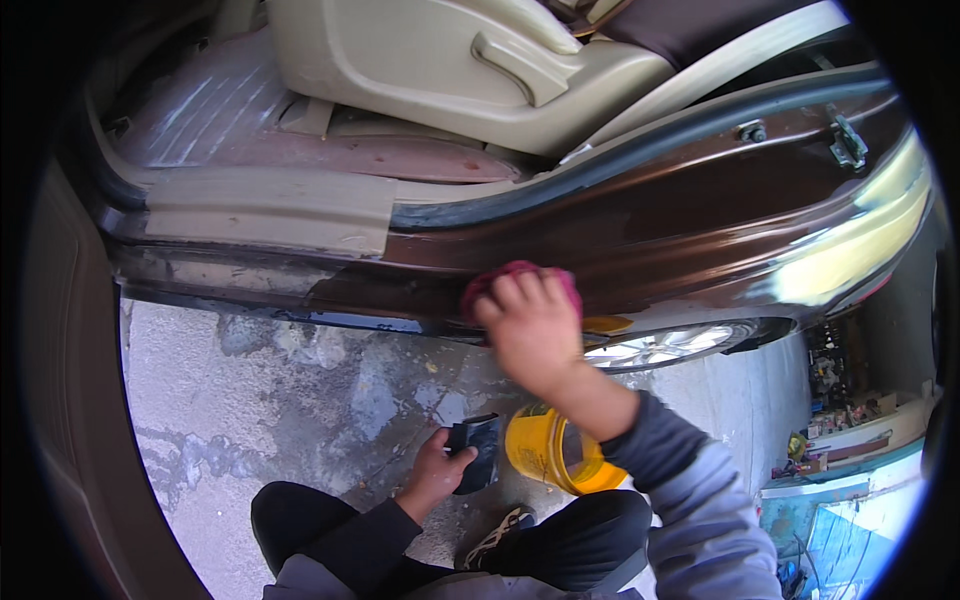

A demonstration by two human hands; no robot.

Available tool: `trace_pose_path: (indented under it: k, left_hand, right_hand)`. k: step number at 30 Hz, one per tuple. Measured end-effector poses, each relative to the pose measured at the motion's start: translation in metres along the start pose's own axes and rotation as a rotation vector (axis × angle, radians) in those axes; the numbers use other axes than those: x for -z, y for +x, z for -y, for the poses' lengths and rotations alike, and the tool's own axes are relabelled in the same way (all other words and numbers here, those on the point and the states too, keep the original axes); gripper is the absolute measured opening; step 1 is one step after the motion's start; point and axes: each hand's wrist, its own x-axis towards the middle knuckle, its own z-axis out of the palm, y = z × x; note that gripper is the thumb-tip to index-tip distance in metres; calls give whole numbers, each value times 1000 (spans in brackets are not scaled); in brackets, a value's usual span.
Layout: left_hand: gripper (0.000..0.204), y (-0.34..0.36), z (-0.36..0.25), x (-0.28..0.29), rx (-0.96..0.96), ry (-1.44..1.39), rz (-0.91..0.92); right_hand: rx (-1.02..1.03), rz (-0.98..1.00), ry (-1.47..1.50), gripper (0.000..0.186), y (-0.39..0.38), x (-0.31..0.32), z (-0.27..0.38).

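My right hand point(535, 325) presses a dark red cloth point(492, 282) against the brown car's sill point(440, 262), just ahead of the rear wheel. Its fingers are curled over the cloth, which is bunched up beneath them. Lower down, over the ground, my left hand point(436, 470) grips a thin black sheet point(482, 452) between thumb and fingers; it looks like sandpaper, though its surface is hard to make out. A yellow bucket point(535, 445) stands beside that sheet, partly covered by my right forearm.
The car's door opening shows a beige seat point(430, 75) and a worn floor point(205, 105). An open door point(65, 340) borders the left side. The rear wheel point(665, 347) is beyond my right hand. Wet patches mark the concrete point(210, 400). A cluttered turquoise bench point(850, 500) is at right.
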Motion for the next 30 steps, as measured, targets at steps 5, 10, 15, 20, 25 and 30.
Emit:
trace_pose_path:
  k: [5, 10, 15, 20, 25, 30]
  left_hand:
    - [37, 5, -2, -1, -50, 77, -54]
    - [42, 10, 4, 17, -47, 145, -68]
    - [43, 2, 2, 33, -30, 207, -198]
    - [44, -3, -4, 24, 11, 146, -71]
    - [35, -4, -8, 19, -22, 181, -49]
    - [41, -12, -18, 29, -34, 274, -161]
  right_hand:
    - [-151, -241, -129, 47, -7, 35, -31]
    - [-224, -219, -113, 49, 45, -43, 24]
    - [-209, -355, 122, 58, 96, -71, 83]
    - [-58, -399, 282, 66, 84, -76, 90]
    - [-115, -455, 113, 54, 53, -111, 81]
    - [-74, -614, 166, 45, 102, -137, 129]
